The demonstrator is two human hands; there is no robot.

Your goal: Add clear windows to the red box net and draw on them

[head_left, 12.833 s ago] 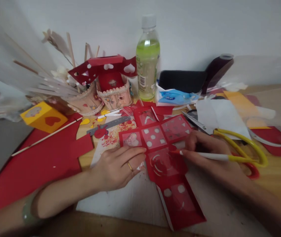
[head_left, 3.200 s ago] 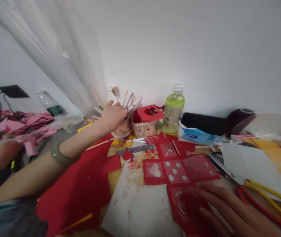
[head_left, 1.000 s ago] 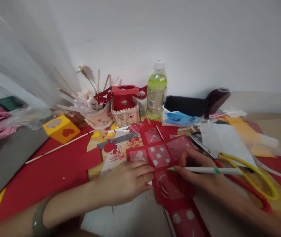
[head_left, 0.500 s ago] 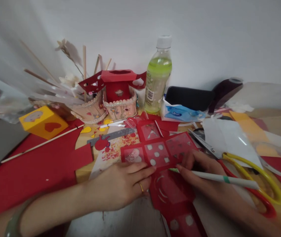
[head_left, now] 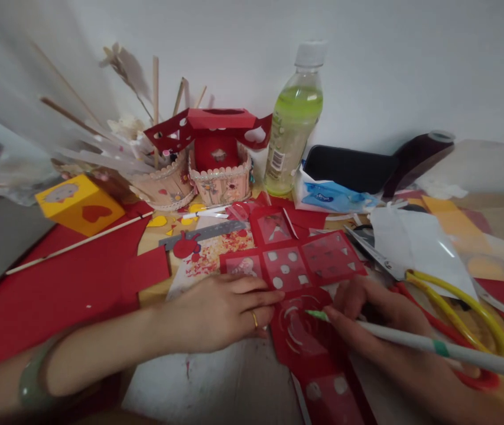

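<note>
A flat red paper cut-out (head_left: 293, 268), a cross of squares with white shapes cut through them, lies on a white board (head_left: 216, 386). My left hand (head_left: 223, 310), with a ring on one finger, lies flat on the paper's left edge, fingers stretched toward the centre. My right hand (head_left: 378, 324) is closed round a white pen with a green tip (head_left: 415, 345). The tip touches the square that bears curved cuts (head_left: 300, 333).
Yellow-and-red scissors (head_left: 446, 301) lie at the right over white paper. Behind stand a green drink bottle (head_left: 293, 121), two stick-made cups with a red box (head_left: 210, 159), a tissue pack (head_left: 331, 198) and a yellow cube (head_left: 78, 203). Red card (head_left: 57, 289) covers the left.
Earlier my left hand reached to the stick cups and came back. Over the last second the view dropped and both hands shifted slightly toward me on the red paper.
</note>
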